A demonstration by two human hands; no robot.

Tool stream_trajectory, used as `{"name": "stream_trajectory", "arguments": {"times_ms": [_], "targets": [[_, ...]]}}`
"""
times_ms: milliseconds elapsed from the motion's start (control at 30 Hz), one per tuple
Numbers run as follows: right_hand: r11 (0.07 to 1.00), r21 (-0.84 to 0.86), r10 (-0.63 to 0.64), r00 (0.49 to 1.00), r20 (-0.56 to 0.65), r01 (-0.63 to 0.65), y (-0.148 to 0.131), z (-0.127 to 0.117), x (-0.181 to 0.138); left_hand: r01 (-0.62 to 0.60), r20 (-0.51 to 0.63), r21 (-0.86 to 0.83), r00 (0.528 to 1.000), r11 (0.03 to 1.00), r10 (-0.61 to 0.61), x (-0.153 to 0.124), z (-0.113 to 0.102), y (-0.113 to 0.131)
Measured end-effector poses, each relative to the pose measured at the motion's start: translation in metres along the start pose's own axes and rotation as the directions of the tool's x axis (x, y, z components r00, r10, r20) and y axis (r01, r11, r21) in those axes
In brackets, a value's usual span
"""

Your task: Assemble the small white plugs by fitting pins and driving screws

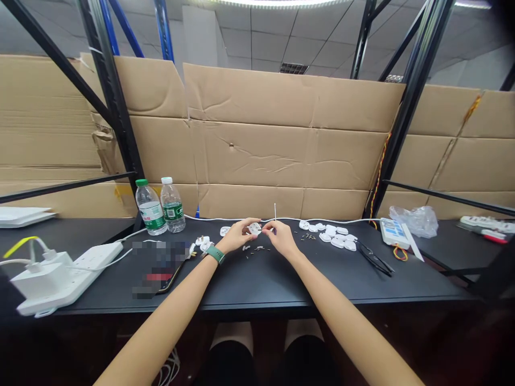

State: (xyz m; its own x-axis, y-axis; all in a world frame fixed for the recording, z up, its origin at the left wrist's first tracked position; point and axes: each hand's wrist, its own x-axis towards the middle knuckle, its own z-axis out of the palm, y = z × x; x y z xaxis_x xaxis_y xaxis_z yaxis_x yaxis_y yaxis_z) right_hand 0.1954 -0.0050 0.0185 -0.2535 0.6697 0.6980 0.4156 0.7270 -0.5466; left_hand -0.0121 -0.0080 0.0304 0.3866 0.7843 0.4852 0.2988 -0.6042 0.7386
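Note:
My left hand (pixel 238 236), with a green watch band at the wrist, pinches a small white rounded plastic piece (pixel 255 229) above the dark table. Close beside it, my right hand (pixel 280 237) has its fingers closed around a thin pale rod (pixel 275 211), which stands upright out of the grip. The rod's lower end is hidden by the fingers. Below the hands lie several tiny metal parts (pixel 259 247). To the right are several white plastic pieces (pixel 337 236) and some small brownish screw-like parts (pixel 309 236). Another white piece (pixel 224 231) rests left of my left hand.
Black tweezers or pliers (pixel 376 258) lie at the right, near a white device (pixel 394 234) and a clear plastic bag (pixel 416 221). Leftward are two water bottles (pixel 151 209), a blurred phone (pixel 164 268) and a white power strip (pixel 90 271). Cardboard (pixel 289 155) walls the back.

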Motion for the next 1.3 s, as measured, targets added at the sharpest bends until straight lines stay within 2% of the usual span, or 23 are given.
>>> {"name": "stream_trajectory", "arguments": {"times_ms": [133,267,500,700,833,967,1167,1300], "targets": [[0.996,0.079,0.051,0.998,-0.045,-0.048,-0.002,-0.002,-0.001,0.042,0.023,-0.087,0.999,0.995,-0.04,0.0,0.0,-0.002],[0.994,0.105,0.028,0.999,-0.042,-0.023,-0.004,-0.003,-0.001,0.094,0.018,-0.112,0.996,0.989,-0.093,0.0,0.002,-0.002],[0.998,0.03,-0.048,0.998,0.035,0.047,-0.001,0.0,-0.002,0.111,0.025,-0.104,0.994,0.988,-0.109,-0.001,0.002,-0.001],[0.995,-0.028,-0.088,0.993,0.083,0.091,0.005,0.002,-0.002,0.13,0.056,-0.009,0.99,0.991,-0.13,-0.001,0.003,-0.009],[0.993,-0.046,-0.105,0.988,0.114,0.111,0.01,0.003,-0.001,0.091,0.07,-0.112,0.994,0.99,-0.083,-0.001,0.007,-0.007],[0.992,-0.046,-0.116,0.988,0.1,0.121,0.009,0.003,0.0,0.122,0.086,-0.228,0.991,0.966,-0.105,0.0,0.01,0.001],[0.978,-0.008,-0.208,0.974,0.09,0.21,0.003,0.001,-0.002,0.16,-0.004,-0.347,0.985,0.924,-0.172,0.0,0.008,0.009],[0.967,0.005,-0.254,0.961,0.105,0.255,-0.001,0.002,-0.003,0.157,-0.038,-0.348,0.983,0.924,-0.181,-0.001,0.007,0.008]]}}
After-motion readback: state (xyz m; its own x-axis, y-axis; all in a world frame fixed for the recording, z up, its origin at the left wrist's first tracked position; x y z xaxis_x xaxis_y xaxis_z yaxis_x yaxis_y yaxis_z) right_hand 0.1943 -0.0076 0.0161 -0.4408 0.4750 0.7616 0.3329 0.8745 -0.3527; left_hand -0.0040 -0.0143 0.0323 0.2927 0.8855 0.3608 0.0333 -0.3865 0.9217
